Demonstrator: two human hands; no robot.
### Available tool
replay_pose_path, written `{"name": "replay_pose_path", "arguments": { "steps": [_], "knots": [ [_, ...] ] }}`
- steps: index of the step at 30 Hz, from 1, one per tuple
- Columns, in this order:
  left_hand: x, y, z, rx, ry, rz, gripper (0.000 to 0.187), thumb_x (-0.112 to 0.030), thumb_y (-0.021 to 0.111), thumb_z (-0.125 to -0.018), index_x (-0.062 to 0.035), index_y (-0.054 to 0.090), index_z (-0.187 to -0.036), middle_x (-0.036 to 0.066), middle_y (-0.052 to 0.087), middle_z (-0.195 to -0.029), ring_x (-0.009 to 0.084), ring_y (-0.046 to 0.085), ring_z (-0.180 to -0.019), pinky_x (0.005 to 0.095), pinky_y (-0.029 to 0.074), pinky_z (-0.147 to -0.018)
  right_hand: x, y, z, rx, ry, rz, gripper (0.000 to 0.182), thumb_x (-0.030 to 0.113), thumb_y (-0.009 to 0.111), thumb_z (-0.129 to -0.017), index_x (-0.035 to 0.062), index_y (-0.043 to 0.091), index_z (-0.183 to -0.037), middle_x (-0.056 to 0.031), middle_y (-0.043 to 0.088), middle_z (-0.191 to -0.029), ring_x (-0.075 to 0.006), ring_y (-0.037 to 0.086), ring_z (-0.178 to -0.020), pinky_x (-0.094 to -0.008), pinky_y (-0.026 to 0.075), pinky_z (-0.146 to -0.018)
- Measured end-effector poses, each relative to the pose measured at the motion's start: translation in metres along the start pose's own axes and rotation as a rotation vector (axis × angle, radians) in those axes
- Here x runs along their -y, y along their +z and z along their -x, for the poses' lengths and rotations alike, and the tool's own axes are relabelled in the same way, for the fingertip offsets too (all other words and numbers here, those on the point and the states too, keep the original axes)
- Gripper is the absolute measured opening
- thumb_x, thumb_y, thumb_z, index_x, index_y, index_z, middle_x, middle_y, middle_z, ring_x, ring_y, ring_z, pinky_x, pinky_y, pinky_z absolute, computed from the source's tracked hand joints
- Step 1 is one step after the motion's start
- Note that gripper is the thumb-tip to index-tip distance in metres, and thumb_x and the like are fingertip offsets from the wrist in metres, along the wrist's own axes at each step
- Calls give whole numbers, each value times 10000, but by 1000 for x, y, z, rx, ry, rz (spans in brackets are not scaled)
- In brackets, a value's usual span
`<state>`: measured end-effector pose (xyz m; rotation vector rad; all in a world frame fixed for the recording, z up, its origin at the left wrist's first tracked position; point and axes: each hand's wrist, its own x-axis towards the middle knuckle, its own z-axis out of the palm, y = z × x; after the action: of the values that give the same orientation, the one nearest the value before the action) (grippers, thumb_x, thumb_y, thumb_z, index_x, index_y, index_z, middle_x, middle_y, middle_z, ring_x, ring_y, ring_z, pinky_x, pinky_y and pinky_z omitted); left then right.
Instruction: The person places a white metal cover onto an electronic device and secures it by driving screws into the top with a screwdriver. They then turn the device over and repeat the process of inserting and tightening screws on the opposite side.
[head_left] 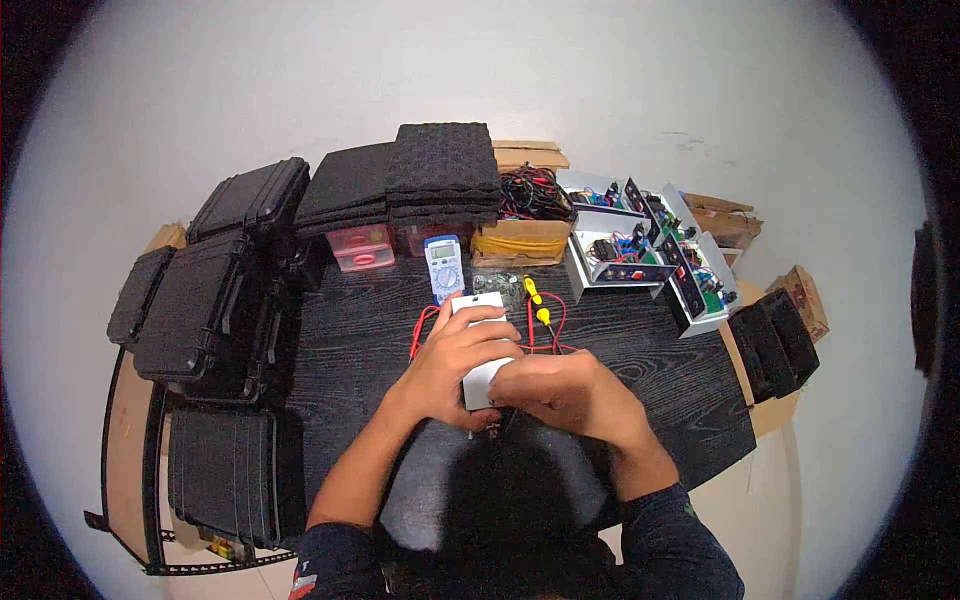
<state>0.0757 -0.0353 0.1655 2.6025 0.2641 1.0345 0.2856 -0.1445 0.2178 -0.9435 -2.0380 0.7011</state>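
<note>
A white rectangular box (484, 384) is in front of me over the dark table, its long side running away from me. My left hand (452, 352) is wrapped round it, fingers across its upper face and thumb at the near end. My right hand (560, 388) is closed at the box's near right side; I cannot tell what its fingers hold. Just beyond the box lies a blue and white multimeter (445, 268). A red test lead (424, 322) curves beside it. To the right of the box lies a yellow and black slim tool (533, 291).
Black hard cases (195, 310) are stacked at the left. Black foam sheets (440, 165) sit over small red drawers (361, 248) at the back. A cardboard box of cables (520, 243) stands beside them. White open enclosures with wired electronics (618, 258) fill the back right of the table (350, 320).
</note>
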Motion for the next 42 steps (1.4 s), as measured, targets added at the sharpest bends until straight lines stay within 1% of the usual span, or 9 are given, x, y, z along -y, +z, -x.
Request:
{"name": "replay_pose_path", "arguments": {
  "steps": [3,6,9,12,15,21,27,33,42],
  "knots": [
    [0,-1,0,5,-1,-5,794,-328,877,-422,-145,710,-1176,42,680,-1272,370,537,-1335,600,327,-1127,3,1,2,69,38,36,180,10,718,-910,37,665,-1079,-157,702,-950,-325,692,-828,-373,562,-774],
    [1,0,0,-5,10,-12,793,-326,876,-421,-146,711,-1176,41,683,-1271,366,541,-1335,601,329,-1124,15,-3,2,52,10,-66,178,19,696,-921,31,658,-1095,-167,692,-938,-327,692,-826,-370,560,-775],
    [0,0,0,-21,9,-4,790,-322,873,-421,-146,714,-1175,41,686,-1273,362,544,-1334,604,330,-1122,13,-5,4,150,132,117,290,-20,770,-852,46,728,-1131,-126,764,-1047,-280,762,-926,-353,597,-811],
    [2,2,1,-29,13,4,785,-320,870,-424,-147,717,-1175,39,687,-1276,359,546,-1335,608,328,-1122,9,0,7,59,20,7,191,18,711,-901,19,658,-1085,-171,699,-931,-342,694,-824,-387,556,-771],
    [3,2,1,-24,11,2,774,-324,866,-434,-148,718,-1174,37,687,-1275,359,546,-1335,610,324,-1125,7,3,7,4,22,-84,190,23,722,-896,19,664,-1076,-163,704,-941,-345,704,-857,-392,555,-786],
    [3,2,1,-9,12,-23,768,-355,842,-451,-131,712,-1174,53,686,-1282,371,545,-1326,610,327,-1130,5,-1,1,41,-44,32,191,43,740,-895,34,682,-1077,-148,700,-1029,-341,702,-938,-400,558,-822],
    [3,2,0,-5,43,-55,799,-376,815,-449,-94,698,-1188,95,684,-1310,397,549,-1309,606,351,-1130,6,-5,-2,101,-155,108,204,35,742,-871,53,683,-1065,-125,682,-998,-331,689,-971,-409,559,-827],
    [6,4,3,-8,38,-40,789,-379,819,-465,-99,701,-1193,91,684,-1309,396,548,-1315,603,353,-1128,-4,6,-2,34,-72,75,189,49,771,-841,63,658,-992,-99,657,-959,-325,665,-944,-436,549,-828],
    [6,4,3,-7,39,-56,814,-406,826,-475,-89,703,-1215,90,680,-1315,388,544,-1324,608,348,-1135,7,-1,-8,48,-105,272,243,81,804,-824,77,671,-1027,-114,651,-978,-342,658,-942,-435,549,-832]
  ]
}}
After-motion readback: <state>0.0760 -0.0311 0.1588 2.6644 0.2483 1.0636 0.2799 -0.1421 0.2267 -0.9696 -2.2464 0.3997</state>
